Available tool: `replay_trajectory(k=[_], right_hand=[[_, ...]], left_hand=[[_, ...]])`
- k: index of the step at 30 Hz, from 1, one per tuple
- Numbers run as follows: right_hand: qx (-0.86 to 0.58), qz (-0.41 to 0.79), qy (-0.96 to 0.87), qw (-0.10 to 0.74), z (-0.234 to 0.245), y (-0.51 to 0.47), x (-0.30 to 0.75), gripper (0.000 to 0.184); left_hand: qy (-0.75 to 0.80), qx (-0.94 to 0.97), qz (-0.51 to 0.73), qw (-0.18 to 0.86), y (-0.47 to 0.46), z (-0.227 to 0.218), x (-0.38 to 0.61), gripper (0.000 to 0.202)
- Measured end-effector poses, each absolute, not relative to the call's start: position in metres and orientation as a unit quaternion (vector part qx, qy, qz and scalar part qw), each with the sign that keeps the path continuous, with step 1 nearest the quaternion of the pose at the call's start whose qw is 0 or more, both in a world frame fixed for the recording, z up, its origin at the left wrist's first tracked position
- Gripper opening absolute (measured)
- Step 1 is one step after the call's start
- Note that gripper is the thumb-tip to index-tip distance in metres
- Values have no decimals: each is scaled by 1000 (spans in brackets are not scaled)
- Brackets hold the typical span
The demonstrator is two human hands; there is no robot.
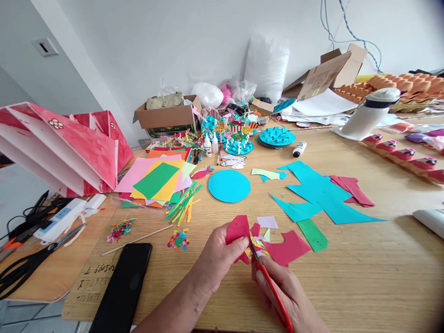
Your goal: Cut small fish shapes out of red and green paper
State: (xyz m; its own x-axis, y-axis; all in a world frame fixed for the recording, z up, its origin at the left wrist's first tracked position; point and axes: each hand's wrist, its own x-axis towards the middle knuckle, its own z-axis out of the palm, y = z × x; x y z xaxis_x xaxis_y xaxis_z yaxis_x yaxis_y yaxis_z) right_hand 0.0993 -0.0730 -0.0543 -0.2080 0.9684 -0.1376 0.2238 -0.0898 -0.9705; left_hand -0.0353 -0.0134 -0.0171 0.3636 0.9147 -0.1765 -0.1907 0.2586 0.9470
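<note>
My left hand (220, 252) pinches a piece of red paper (239, 227) between thumb and fingers, above the table's front part. Red-handled scissors (267, 282) are in my right hand (282, 286), their blades pointing up at the right edge of that paper. Whether the blades are fully closed I cannot make out. Just beyond lie paper scraps: a larger red offcut (290, 247) with a curved notch, a lilac piece (267, 222) and small bits partly hidden by the scissors. A blue paper circle (229, 186) rests flat farther back, left of several blue offcuts (315, 192).
A black phone (119, 293) lies front left, near black scissors (31, 268) and a power strip (62, 220). Coloured paper sheets (156, 181) are stacked behind. Glue bottles (207, 146), blue decorated plates (277, 136) and a white bottle (370, 113) stand toward the back.
</note>
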Motion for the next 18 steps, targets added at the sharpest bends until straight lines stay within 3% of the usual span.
replay_trajectory(k=[10, 18], right_hand=[[-511, 516, -563, 394, -58, -74, 99, 33], [-514, 505, -582, 376, -62, -74, 102, 32]], left_hand=[[376, 460, 402, 697, -14, -21, -35, 12], [389, 449, 409, 693, -15, -22, -33, 12]])
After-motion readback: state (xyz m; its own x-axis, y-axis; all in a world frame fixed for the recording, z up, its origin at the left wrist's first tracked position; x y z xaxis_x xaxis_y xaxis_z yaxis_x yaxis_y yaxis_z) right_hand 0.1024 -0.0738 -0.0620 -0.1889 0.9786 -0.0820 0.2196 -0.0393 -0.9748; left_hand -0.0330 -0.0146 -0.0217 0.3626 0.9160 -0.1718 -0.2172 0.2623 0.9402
